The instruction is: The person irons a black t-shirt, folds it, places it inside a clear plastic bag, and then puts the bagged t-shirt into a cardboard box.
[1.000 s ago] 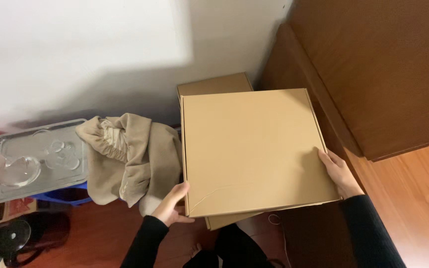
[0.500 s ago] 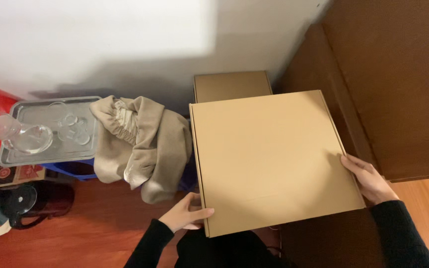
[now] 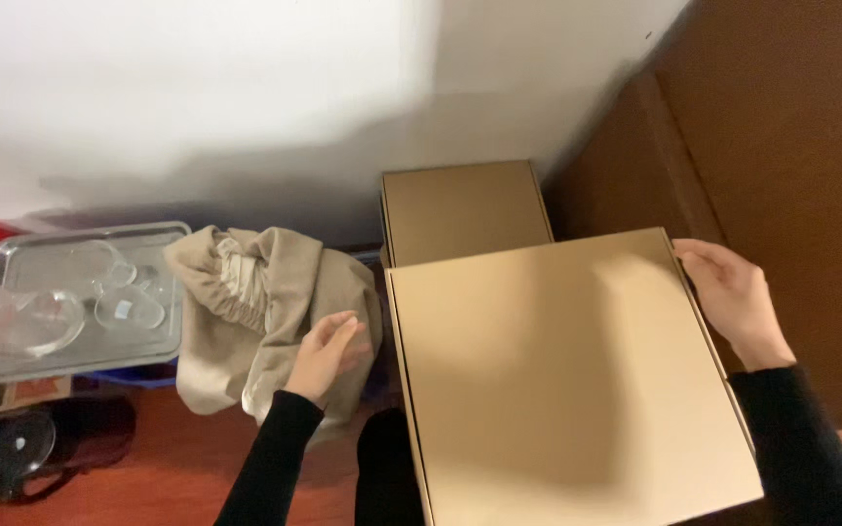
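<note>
A large flat cardboard box (image 3: 567, 380) fills the lower middle of the view, its lid closed. My right hand (image 3: 733, 297) grips its far right corner. My left hand (image 3: 328, 353) is off the box, fingers loosely apart, hovering over or touching a crumpled beige garment (image 3: 250, 302) to the box's left. A second, smaller cardboard box (image 3: 462, 209) lies behind the large one, against the wall.
A metal tray (image 3: 12, 356) with glass cups and a glass bowl stands at the left. A dark kettle (image 3: 41, 443) sits on the wooden floor below it. Dark wooden furniture (image 3: 791, 146) rises at the right. A white wall runs along the back.
My left hand let go of the box's near left corner and moved up to the beige garment. My right hand slid along the box's right edge to its far corner. The box now lies closer to me.
</note>
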